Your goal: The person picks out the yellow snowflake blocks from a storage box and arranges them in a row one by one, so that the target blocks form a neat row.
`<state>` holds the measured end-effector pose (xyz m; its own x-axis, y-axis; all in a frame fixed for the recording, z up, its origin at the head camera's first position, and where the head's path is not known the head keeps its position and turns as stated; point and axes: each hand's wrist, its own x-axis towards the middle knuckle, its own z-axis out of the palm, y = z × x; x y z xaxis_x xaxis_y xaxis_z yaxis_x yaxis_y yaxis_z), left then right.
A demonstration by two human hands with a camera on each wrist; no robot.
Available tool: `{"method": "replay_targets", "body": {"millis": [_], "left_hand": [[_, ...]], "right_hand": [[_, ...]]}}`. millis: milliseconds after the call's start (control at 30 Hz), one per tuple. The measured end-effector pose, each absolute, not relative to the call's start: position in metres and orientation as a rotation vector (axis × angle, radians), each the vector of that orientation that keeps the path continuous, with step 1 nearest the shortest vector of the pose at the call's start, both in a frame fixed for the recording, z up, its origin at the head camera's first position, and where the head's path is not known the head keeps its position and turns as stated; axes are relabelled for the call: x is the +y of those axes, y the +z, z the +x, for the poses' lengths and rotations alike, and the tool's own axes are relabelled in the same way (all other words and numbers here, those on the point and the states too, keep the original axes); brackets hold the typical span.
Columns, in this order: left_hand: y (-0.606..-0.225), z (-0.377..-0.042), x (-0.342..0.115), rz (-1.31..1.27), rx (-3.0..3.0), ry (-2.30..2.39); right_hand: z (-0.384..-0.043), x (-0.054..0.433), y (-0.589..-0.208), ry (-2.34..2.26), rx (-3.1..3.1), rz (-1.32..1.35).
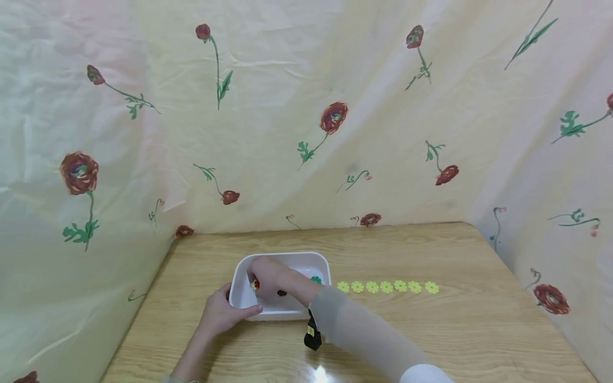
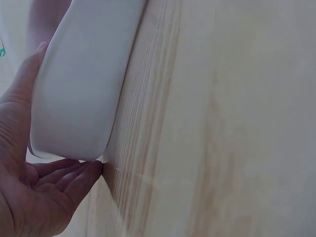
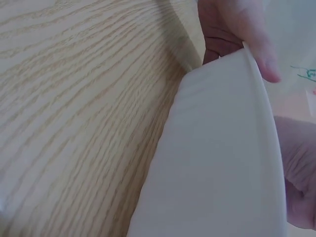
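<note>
A white plastic tray (image 1: 306, 255) stands on the wooden table. My left hand (image 1: 222, 313) grips its near left corner, thumb over the rim and fingers against the outside wall; the left wrist view shows the same hold on the tray (image 2: 81, 89). My right hand (image 1: 274, 277) reaches down inside the tray, its fingertips largely hidden. Right by those fingers are small red and yellow pieces (image 1: 256, 284); whether they are pinched is unclear. A dark brown piece (image 1: 281, 292) lies under the hand, and a green flower-shaped piece (image 1: 315, 279) near the tray's right wall.
To the right of the tray, several yellow flower-shaped pieces (image 1: 386, 287) lie in a straight row on the table (image 1: 479, 330). A black device with a yellow label (image 1: 313, 335) hangs at the right wrist. Flower-patterned cloth (image 1: 268, 133) encloses the back and sides.
</note>
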<state>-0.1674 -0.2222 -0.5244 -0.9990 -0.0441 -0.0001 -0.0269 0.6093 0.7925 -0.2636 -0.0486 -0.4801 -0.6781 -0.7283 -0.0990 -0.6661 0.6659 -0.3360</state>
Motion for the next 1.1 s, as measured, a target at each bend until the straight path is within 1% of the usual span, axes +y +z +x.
{"method": "replay_targets", "body": {"millis": [167,400,600,733,900,1100], "left_hand": [[-0.525,-0.167,-0.222,0.070,-2.801,-1.376],[-0.526,-0.168,-0.223,0.097,-2.815,-1.369],[-0.527,-0.169,-0.223,0.092,-2.830,-1.331],[-0.525,-0.168,-0.223,0.112,-2.845,-1.314],[-0.524,-0.167,-0.223,0.147,-2.866,-1.297],[-0.524,-0.168,-0.221,0.159,-2.888,-1.295]], "right_hand": [[-0.267,-0.041,-0.482,-0.585,2.595,-1.142],[-0.270,-0.034,-0.481,-0.608,2.615,-1.229],[-0.269,-0.022,-0.473,-0.637,2.623,-1.251],[-0.268,-0.009,-0.462,-0.682,2.607,-1.214],[-0.268,0.012,-0.446,-0.739,2.583,-1.094],[-0.270,0.050,-0.431,-0.831,2.609,-1.107]]}}
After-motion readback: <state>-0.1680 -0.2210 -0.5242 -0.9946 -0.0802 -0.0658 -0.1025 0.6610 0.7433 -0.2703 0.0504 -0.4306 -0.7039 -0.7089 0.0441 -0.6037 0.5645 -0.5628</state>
